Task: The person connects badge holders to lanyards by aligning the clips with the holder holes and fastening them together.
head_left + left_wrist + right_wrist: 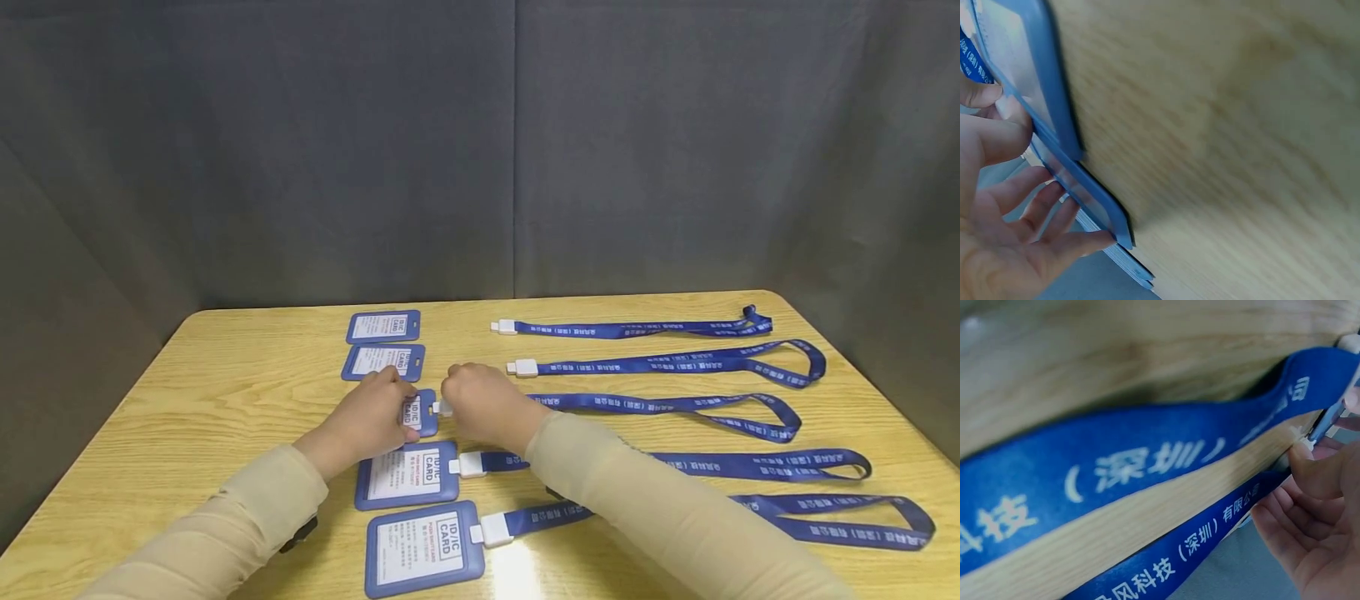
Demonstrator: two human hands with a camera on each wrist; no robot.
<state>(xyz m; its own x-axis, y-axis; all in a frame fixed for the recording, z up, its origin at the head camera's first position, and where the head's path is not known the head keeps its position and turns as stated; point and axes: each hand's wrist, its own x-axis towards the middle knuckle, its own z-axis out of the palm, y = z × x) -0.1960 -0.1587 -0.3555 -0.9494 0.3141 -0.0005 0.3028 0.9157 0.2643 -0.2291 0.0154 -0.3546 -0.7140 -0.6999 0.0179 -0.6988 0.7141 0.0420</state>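
Observation:
My left hand grips a blue ID card holder, the middle one in a column of several. In the left wrist view its fingers spread along the holder's edge. Just to the right, my right hand pinches the white clip of a blue lanyard. This clip is at the holder's slotted end; the fingers hide whether it is hooked in. In the right wrist view, the thumb presses near the end of the lanyard strap.
Nearer me, two card holders have lanyard clips at their slots. Farther off, two holders lie apart from two lanyards. All rest on a wooden table before a dark curtain.

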